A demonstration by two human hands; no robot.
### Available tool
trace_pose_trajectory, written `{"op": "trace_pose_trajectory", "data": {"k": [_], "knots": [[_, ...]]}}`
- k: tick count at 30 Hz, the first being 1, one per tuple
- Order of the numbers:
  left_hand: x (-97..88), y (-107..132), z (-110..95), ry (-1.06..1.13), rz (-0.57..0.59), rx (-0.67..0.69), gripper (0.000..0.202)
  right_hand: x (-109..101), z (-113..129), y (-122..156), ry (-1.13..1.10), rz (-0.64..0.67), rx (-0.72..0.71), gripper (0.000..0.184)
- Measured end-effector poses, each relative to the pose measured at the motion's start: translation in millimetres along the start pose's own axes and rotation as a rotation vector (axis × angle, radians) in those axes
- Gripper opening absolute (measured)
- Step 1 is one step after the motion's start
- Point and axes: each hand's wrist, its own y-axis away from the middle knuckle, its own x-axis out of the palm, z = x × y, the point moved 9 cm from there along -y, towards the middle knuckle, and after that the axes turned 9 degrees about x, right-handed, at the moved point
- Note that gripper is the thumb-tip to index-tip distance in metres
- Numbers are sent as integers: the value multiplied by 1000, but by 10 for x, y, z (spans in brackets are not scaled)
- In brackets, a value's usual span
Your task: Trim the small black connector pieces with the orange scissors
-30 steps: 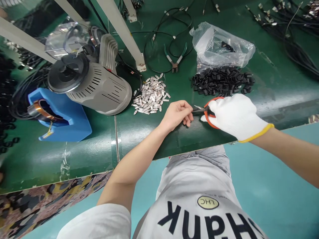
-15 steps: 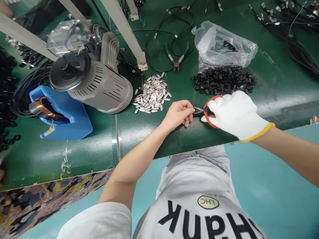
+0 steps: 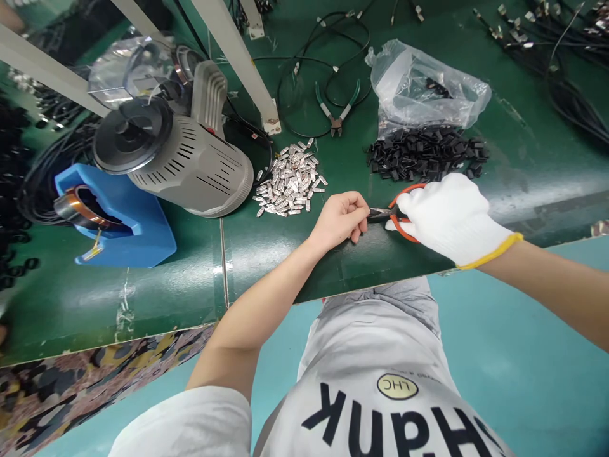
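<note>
My right hand [image 3: 440, 212], in a white glove with a yellow cuff, is closed round the orange handles of pliers [image 3: 380, 214]. Their dark jaws point left and reach the fingertips of my left hand [image 3: 343, 219]. That bare hand is closed in a pinch at the jaw tips; whatever small piece it holds is hidden by the fingers. Up and to the left of it lies a heap of small silvery metal connector pieces [image 3: 290, 181]. Just beyond my gloved hand is a pile of small black plastic parts [image 3: 423, 153].
Green-handled cutters [image 3: 337, 120] lie open beside a coiled black cable [image 3: 285, 82]. A clear plastic bag [image 3: 428, 89] rests behind the black parts. At left stand a grey machine [image 3: 190, 165] and a blue tape holder [image 3: 147, 235]. Black cables [image 3: 547, 63] fill the far right.
The orange handles look slightly closer together in my gloved hand. Otherwise both hands and the pliers stay nearly in place.
</note>
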Motion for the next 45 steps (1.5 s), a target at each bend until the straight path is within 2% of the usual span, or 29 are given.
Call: {"op": "trace_pose_trajectory", "data": {"k": [4,12,16,25,30,37,42,45], "knots": [[-7,-12,25,68,-7,-33,11,75,-29,-4,-15,6,-16,56],[-24,-23,63,190,-11,-72,11,119,-31,14,-58,-2,-5,68],[-27,-24,71,247,-13,-102,12,129,-32,1,-68,4,-5,65],[-48,-35,90,276,-18,-104,15,34,-16,47,-120,-75,-19,58],[-60,-32,94,270,-12,-100,15,115,-50,45,-148,-106,66,69],[-57,-31,114,269,14,-108,15,305,-82,-31,-200,43,79,74],[3,-6,139,310,35,-142,12,287,-75,-10,-147,-55,28,75],[39,6,152,340,29,-175,10,299,-63,-12,-163,-59,-8,71]]}}
